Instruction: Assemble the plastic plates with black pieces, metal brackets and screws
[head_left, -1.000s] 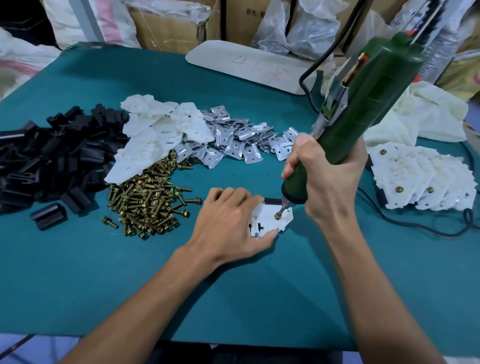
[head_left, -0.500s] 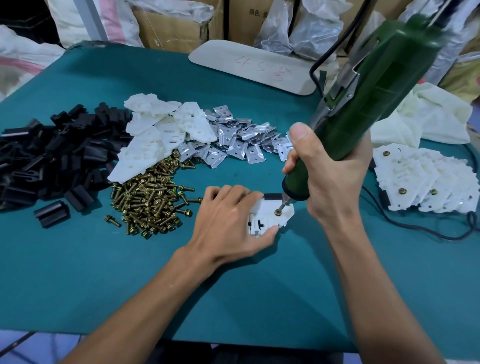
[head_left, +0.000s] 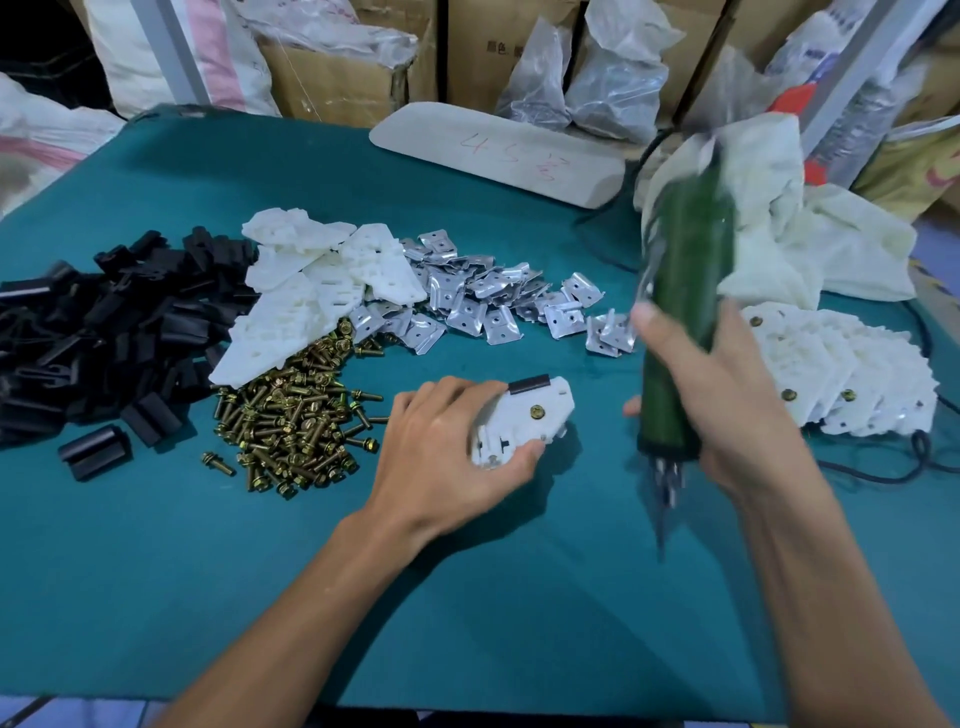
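Fingers of the left hand (head_left: 441, 457) curl around an assembled plastic plate (head_left: 522, 421), holding it tilted up off the green table (head_left: 156, 571); a black piece (head_left: 529, 385) sits along its far edge and a brass screw (head_left: 536, 412) is seated in its face. To the right, the right hand (head_left: 727, 400) grips a green electric screwdriver (head_left: 680, 332) nearly upright, bit pointing down and blurred, clear of the plate. Farther back lie heaps of loose parts: black pieces (head_left: 98, 332) at left, white plastic plates (head_left: 317, 291), metal brackets (head_left: 488, 306), and brass screws (head_left: 296, 421) just beside the left hand. Finished plates (head_left: 852, 379) are stacked behind the right hand, near a crumpled white cloth (head_left: 810, 234).
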